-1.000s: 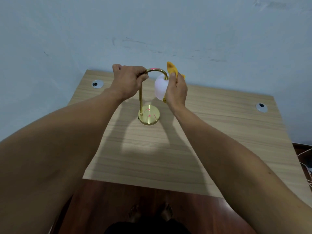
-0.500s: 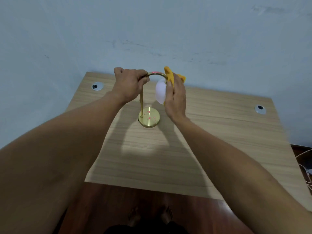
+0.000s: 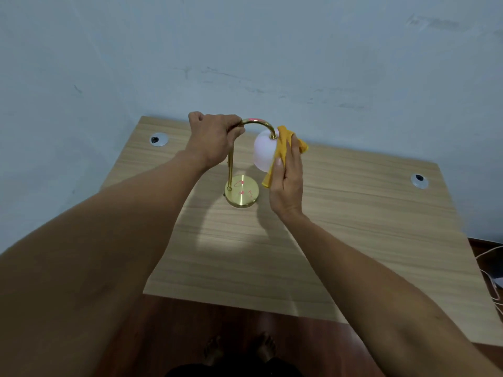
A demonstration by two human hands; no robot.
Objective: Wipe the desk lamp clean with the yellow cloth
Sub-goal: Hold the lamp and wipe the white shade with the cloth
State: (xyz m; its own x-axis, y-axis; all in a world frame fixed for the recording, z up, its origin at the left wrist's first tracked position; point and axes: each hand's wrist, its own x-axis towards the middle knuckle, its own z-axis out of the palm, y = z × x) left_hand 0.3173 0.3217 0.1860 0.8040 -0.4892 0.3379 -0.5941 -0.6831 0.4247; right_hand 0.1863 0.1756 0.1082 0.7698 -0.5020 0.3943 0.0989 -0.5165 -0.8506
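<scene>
A gold desk lamp stands near the back of the wooden desk (image 3: 340,213), with a round base (image 3: 241,192) bearing red marks, a thin upright stem and an arched neck. A white shade (image 3: 263,151) hangs from the arch. My left hand (image 3: 215,140) is closed around the top of the arch at its left end. My right hand (image 3: 287,172) presses a yellow cloth (image 3: 283,148) flat against the right side of the shade; part of the cloth hangs below the hand and part bunches behind the fingers.
Two round cable grommets sit in the desk, one at back left (image 3: 158,139) and one at back right (image 3: 419,180). The pale wall (image 3: 272,63) rises directly behind the desk. White cables (image 3: 490,278) lie on the floor at right. Bare feet show below the desk's front edge.
My right hand with the cloth has slid from the front of the shade round to its right side, uncovering more of the white shade. My left hand keeps its hold on the arch.
</scene>
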